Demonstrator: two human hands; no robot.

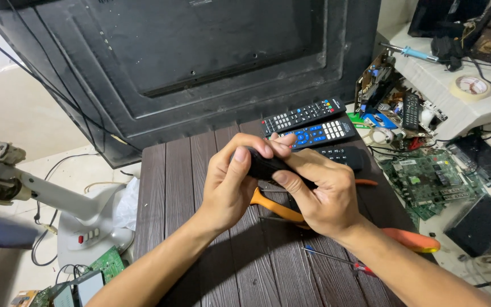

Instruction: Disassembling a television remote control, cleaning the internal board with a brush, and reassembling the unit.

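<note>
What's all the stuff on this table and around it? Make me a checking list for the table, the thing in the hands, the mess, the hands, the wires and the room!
Surface: dark brown slatted table.
Job's things: black remote, gripped by both hands.
Clutter: three remotes behind; orange-handled pliers under the hands; small screwdriver.
Grippers: left hand and right hand both closed on the black remote.
Cables: black wires left of the table.
Surroundings: large black TV back; green circuit board; white fan base.

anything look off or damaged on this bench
Nothing spilled. The green circuit board lies bare, out of any case, at the table's right. Both hands, left hand and right hand, grip a black remote.
</note>
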